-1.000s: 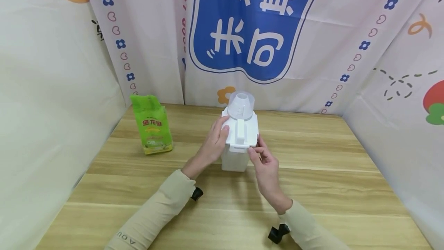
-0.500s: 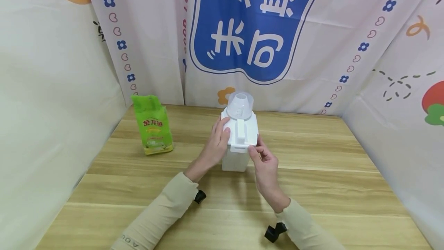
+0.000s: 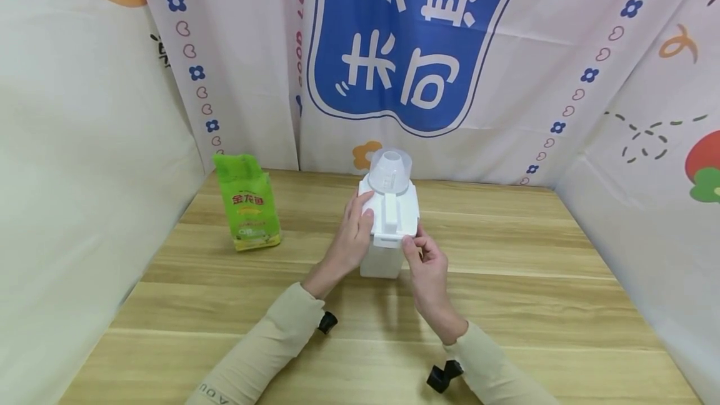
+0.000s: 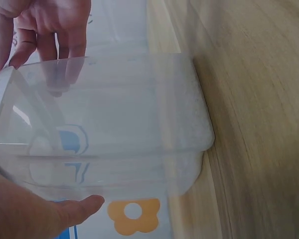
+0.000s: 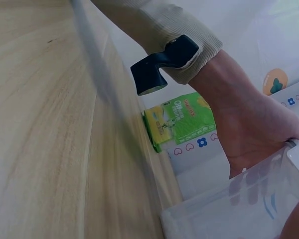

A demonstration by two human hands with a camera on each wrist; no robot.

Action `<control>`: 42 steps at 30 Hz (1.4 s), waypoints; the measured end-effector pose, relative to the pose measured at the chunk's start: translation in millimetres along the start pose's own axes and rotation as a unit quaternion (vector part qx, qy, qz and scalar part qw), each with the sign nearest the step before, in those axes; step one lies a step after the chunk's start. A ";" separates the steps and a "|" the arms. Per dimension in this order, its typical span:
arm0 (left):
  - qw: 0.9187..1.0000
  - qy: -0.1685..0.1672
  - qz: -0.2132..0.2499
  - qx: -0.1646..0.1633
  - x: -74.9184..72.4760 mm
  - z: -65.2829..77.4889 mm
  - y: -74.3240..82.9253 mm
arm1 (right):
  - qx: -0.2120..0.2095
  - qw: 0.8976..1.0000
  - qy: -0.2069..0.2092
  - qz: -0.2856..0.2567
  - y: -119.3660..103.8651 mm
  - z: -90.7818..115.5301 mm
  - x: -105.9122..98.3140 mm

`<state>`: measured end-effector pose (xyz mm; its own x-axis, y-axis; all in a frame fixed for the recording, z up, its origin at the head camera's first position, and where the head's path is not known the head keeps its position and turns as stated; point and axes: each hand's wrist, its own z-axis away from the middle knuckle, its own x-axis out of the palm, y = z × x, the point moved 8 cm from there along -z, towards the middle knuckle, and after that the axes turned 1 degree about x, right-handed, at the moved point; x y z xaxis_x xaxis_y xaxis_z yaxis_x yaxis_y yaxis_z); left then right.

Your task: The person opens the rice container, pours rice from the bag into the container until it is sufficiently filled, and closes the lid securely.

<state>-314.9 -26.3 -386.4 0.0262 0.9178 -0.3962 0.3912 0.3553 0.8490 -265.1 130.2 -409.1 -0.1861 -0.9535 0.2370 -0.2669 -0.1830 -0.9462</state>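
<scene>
A translucent plastic food storage container (image 3: 380, 262) stands upright on the table, with a white lid (image 3: 406, 212) and a clear measuring cup (image 3: 389, 174) over its spout. White contents show at the container's base in the left wrist view. My left hand (image 3: 350, 233) grips the upper left side, its thumb over the lid's edge. At the right front corner, my right hand (image 3: 432, 274) pinches the lid beside the front latch (image 3: 388, 241). Some right fingers are hidden behind the container in the head view; the left wrist view shows the right hand (image 4: 55, 30) against its far side.
To the left on the wooden table (image 3: 506, 305) stands a green and yellow bag (image 3: 247, 205). Printed cloth walls (image 3: 253, 67) enclose the back and both sides. Black camera mounts (image 3: 439, 379) stick out from both sleeves, close over the tabletop.
Both hands stay at the container's lid. The left forearm has shifted slightly to the right, and the right wrist slightly left. The container and bag stand in place.
</scene>
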 end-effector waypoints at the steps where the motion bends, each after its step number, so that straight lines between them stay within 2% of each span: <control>1: 1.000 0.001 -0.001 0.001 0.0 0.1 0.3 | -0.001 1.000 0.000 0.001 -0.1 -0.3 0.3; 9: 1.000 0.014 -0.007 0.021 -0.3 1.9 3.5 | 0.000 1.000 -0.018 0.016 -4.9 1.9 7.4; 17: 1.000 0.006 -0.012 0.022 0.3 -0.1 2.9 | 0.000 0.999 -0.006 -0.034 -2.9 -1.1 -1.2; 27: 0.999 0.012 -0.012 0.028 -1.2 0.5 3.9 | 0.033 0.999 -0.020 -0.026 -1.3 -2.7 0.2; 34: 0.999 0.012 -0.019 0.028 -1.4 0.9 3.9 | 0.061 0.997 -0.036 -0.045 -6.9 -4.7 5.7; 38: 0.999 -0.001 -0.034 0.021 -2.8 0.3 2.7 | 0.070 0.996 -0.046 -0.044 -8.0 -4.5 5.5; 42: 0.998 -0.021 -0.047 0.030 -7.1 -3.5 3.8 | 0.073 0.995 -0.055 -0.042 -7.5 -2.8 4.3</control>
<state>-316.9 -30.8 -379.1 0.0249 0.8724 -0.4882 0.4476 0.4269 0.7857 -266.6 128.2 -400.4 -0.0613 -0.9524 0.2985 -0.1352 -0.2883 -0.9479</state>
